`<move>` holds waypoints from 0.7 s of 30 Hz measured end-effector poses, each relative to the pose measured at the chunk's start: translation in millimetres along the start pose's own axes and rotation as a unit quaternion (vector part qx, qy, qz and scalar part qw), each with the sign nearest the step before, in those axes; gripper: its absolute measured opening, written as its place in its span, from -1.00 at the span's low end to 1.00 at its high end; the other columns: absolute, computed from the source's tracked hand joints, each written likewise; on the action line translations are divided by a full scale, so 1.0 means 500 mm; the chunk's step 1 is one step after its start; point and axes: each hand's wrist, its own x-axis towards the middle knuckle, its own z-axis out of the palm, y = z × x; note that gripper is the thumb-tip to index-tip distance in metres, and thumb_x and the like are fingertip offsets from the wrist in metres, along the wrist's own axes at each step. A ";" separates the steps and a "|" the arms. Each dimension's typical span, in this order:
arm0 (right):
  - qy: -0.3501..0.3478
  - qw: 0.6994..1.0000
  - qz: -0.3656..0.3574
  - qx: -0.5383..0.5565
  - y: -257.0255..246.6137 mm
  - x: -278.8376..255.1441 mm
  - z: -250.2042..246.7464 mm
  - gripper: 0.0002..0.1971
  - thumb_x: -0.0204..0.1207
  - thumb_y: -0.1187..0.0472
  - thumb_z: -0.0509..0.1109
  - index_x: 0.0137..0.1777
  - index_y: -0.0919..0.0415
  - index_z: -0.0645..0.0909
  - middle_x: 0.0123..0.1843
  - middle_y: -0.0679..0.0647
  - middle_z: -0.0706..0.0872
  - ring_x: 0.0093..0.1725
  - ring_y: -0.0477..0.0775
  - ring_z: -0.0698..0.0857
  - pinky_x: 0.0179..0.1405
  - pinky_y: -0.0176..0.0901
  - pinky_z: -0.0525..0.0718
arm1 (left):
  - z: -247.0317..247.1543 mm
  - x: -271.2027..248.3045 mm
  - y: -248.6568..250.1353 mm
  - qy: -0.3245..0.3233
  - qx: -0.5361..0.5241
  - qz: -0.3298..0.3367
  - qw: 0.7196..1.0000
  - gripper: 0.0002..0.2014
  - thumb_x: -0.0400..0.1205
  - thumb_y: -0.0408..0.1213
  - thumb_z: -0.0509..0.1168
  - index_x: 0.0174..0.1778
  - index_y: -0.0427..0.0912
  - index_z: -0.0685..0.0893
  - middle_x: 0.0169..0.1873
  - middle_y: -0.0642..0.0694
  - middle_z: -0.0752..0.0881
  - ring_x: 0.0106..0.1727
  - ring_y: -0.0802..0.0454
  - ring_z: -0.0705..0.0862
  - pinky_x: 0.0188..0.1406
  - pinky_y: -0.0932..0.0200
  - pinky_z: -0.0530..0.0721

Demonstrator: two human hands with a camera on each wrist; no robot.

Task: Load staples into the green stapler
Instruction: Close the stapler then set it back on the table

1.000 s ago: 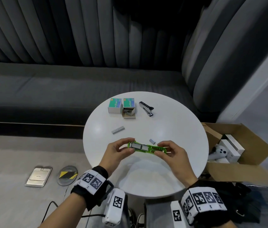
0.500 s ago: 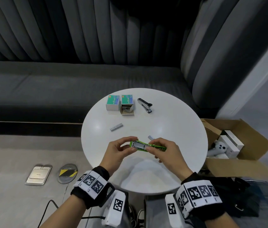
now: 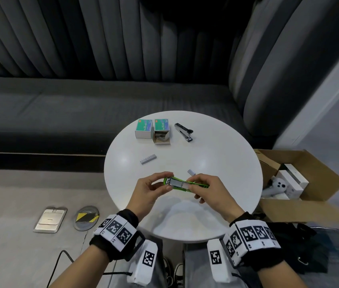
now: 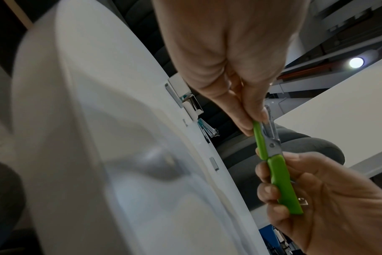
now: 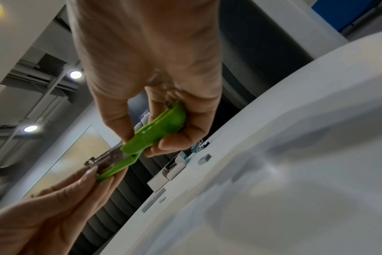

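The green stapler (image 3: 182, 183) is held level just above the white round table (image 3: 216, 163), near its front edge, with its metal magazine facing up. My left hand (image 3: 167, 182) pinches the stapler's left end between thumb and fingers. My right hand (image 3: 193, 186) curls round the right half. In the left wrist view the green stapler (image 4: 281, 181) stretches from my left fingertips (image 4: 249, 127) to the right hand (image 4: 316, 198). The right wrist view shows the green stapler (image 5: 161, 131) in my right hand. A long staple strip (image 3: 148, 159) and a short staple strip (image 3: 191, 172) lie on the table.
Two staple boxes (image 3: 143, 131) (image 3: 162, 133) stand at the table's far side, the right one open. Beside them lies a black and silver stapler (image 3: 183, 132). An open cardboard box (image 3: 301, 177) sits on the floor to the right, and a dark sofa (image 3: 60, 113) runs behind.
My right hand has slid left along the stapler, from its right end toward the middle. The left hand keeps its pinch on the left end.
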 end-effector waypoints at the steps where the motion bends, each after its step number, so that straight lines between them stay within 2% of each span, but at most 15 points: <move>1: -0.004 1.000 0.000 0.005 0.002 0.000 0.000 -0.92 0.49 0.21 0.40 -0.06 0.10 0.68 -0.22 -0.01 0.68 -0.35 -0.06 0.60 -0.36 -0.30 0.55 | 0.000 0.000 0.002 0.001 -0.002 0.001 1.000 -0.68 0.46 -0.56 0.37 -0.07 -0.01 0.73 -0.25 0.22 0.82 -0.16 0.25 0.75 0.02 0.38 0.69; 4: 0.006 1.000 -0.002 0.024 0.004 -0.003 0.002 -0.97 0.47 0.17 0.43 -0.16 0.09 0.68 -0.28 -0.03 0.67 -0.38 -0.04 0.59 -0.39 -0.29 0.53 | 0.004 -0.001 0.008 -0.002 0.001 0.011 1.000 -0.67 0.46 -0.56 0.37 -0.08 0.00 0.73 -0.17 0.13 0.80 -0.17 0.21 0.74 0.01 0.38 0.69; 7: 0.021 0.999 0.006 0.025 0.007 -0.005 0.007 -0.82 0.44 0.10 0.46 -0.16 0.23 0.68 -0.31 -0.01 0.65 -0.40 -0.04 0.56 -0.42 -0.28 0.50 | 0.009 -0.003 0.014 -0.015 0.005 0.022 1.000 -0.68 0.47 -0.58 0.36 -0.07 -0.03 0.72 -0.12 0.05 0.77 -0.17 0.23 0.75 -0.04 0.42 0.70; 10: 0.023 0.999 0.010 0.020 0.008 -0.007 0.009 -0.74 0.43 0.07 0.47 -0.12 0.30 0.68 -0.30 0.00 0.66 -0.39 -0.04 0.56 -0.42 -0.29 0.50 | 0.010 -0.005 0.015 -0.020 0.011 0.024 0.999 -0.68 0.47 -0.57 0.36 -0.06 -0.02 0.72 -0.13 0.08 0.78 -0.15 0.23 0.76 0.00 0.40 0.70; 15: 0.028 1.000 0.011 0.006 0.006 -0.010 0.011 -0.66 0.38 -0.03 0.48 -0.15 0.29 0.69 -0.32 0.01 0.64 -0.37 -0.06 0.56 -0.39 -0.33 0.50 | 0.010 -0.008 0.012 -0.023 0.007 0.016 1.000 -0.67 0.46 -0.57 0.36 -0.07 -0.01 0.73 -0.24 0.19 0.82 -0.13 0.21 0.76 -0.02 0.40 0.69; 18: 0.053 0.998 0.022 -0.038 0.011 -0.008 0.019 -0.49 0.24 -0.21 0.51 -0.29 0.32 0.65 -0.37 0.08 0.60 -0.36 0.00 0.53 -0.29 -0.12 0.47 | 0.014 -0.011 0.016 -0.028 0.013 0.019 0.999 -0.66 0.47 -0.58 0.35 -0.06 -0.01 0.72 -0.18 0.12 0.82 -0.13 0.20 0.76 0.00 0.39 0.70; 21: 0.049 0.997 0.022 -0.054 0.012 -0.007 0.022 -0.45 0.25 -0.22 0.49 -0.29 0.37 0.63 -0.37 0.12 0.58 -0.34 0.03 0.52 -0.27 -0.08 0.45 | 0.013 -0.015 0.016 -0.022 0.013 0.018 0.999 -0.66 0.47 -0.59 0.34 -0.06 -0.02 0.71 -0.09 -0.03 0.76 -0.15 0.25 0.76 0.00 0.41 0.69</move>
